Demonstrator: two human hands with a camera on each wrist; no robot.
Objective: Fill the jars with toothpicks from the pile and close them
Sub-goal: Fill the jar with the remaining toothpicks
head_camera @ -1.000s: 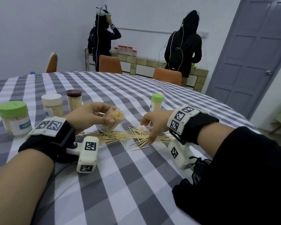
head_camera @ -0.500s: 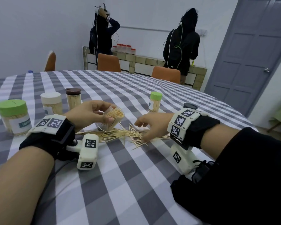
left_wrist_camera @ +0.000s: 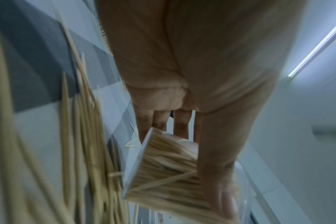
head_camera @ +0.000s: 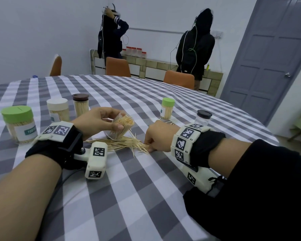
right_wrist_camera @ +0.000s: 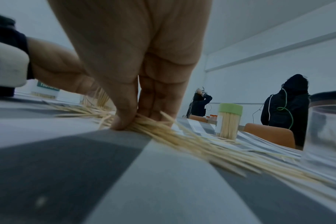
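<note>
Head view: my left hand [head_camera: 97, 121] grips the open jar [head_camera: 121, 128], tilted, at frame centre, above the toothpick pile [head_camera: 122, 145].

Left wrist view: thumb [left_wrist_camera: 219, 174] and fingers enclose the toothpick-filled jar, lower centre.

Right wrist view: my right hand [right_wrist_camera: 136, 60] pinches toothpicks from the pile at centre.

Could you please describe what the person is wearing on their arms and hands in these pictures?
Both hands are bare. The left hand has a black wrist strap carrying cream blocks with black square-code markers, a dark cable trailing beneath; that forearm is bare. The right hand wears a matching black strap and cream marker blocks, with a black sleeve pushed up the forearm.
</note>
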